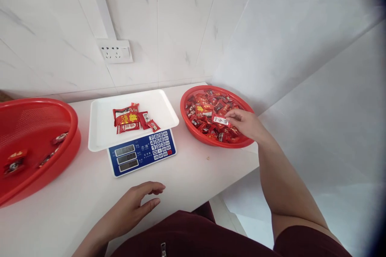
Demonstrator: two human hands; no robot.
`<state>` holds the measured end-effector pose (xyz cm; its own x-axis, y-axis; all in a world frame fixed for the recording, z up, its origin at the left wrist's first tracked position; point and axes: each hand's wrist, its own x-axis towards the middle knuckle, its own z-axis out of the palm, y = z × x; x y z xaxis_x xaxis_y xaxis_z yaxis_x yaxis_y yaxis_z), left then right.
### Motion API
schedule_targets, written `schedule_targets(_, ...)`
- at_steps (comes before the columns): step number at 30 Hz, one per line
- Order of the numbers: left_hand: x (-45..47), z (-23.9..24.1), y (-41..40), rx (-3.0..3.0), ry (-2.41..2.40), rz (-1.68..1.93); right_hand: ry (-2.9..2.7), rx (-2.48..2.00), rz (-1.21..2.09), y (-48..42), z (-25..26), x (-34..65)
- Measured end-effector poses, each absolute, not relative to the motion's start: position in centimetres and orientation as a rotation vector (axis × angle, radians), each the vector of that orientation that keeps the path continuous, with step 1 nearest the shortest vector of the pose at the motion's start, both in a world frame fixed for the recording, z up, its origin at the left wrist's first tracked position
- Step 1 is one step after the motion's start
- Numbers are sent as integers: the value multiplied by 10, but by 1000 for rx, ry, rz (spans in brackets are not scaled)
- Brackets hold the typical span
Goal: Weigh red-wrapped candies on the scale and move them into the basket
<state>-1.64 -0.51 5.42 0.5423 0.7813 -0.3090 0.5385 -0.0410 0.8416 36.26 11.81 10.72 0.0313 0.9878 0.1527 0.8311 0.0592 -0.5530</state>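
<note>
My right hand (pixel 245 123) is over the right red basket (pixel 187 117), its fingers pinching one end of a red wrapped candy (pixel 221 120) with a white label. Beneath it lie many more red candy packets (pixel 204 109) in that basket. My left hand (pixel 137 204) hovers near the table's front edge, thumb and fingers apart, with nothing in it. Ahead of it stands a digital scale (pixel 143 150) with a blue panel. On the scale's white tray (pixel 101 116) several red candy packets (pixel 126 117) of differing sizes lie in a small heap.
Another red basket (pixel 64 160) at the left holds a few wrapped candies (pixel 15 164). A tiny crumb (pixel 208 158) lies on the white table (pixel 193 172). Behind is a tiled wall with a socket (pixel 115 51); a pale wall rises at the right.
</note>
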Motion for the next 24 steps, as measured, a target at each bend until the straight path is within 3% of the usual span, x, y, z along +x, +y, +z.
schedule_targets(4, -16, 55, -6, 1708, 1115, 280, -1813, -1813, 387, 119, 106, 365)
schedule_targets(14, -17, 52, -5, 1694, 1085, 301, -1649, -1552, 779, 115, 116, 344)
schedule_targets(24, -13, 64, -10, 1713, 1026, 395, -1938, -1213, 1029, 147, 117, 208)
